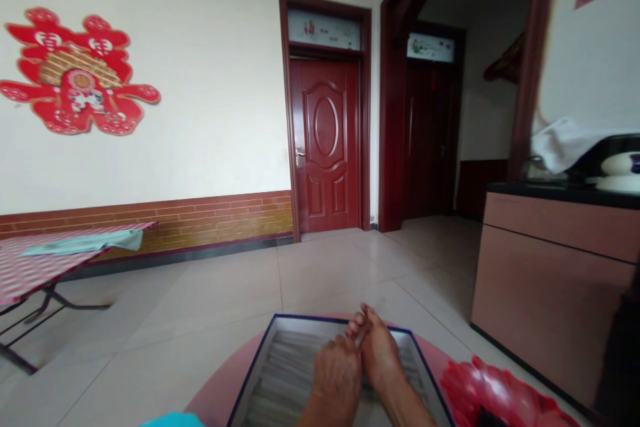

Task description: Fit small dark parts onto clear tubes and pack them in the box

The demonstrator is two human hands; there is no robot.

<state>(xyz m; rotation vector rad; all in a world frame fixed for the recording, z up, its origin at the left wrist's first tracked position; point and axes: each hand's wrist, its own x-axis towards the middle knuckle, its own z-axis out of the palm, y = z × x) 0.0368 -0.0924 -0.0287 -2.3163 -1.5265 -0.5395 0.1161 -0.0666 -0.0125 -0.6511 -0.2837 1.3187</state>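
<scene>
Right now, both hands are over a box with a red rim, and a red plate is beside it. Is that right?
Not quite: the box has a dark blue rim, not a red one, as the head view shows. The rest is right: the left hand and right hand are over it, and the red plate is beside it.

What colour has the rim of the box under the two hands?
Dark blue, seen best in the head view, along the far edge of the box.

Matt cardboard box [300, 324], glossy plastic dish [493, 390]
</scene>
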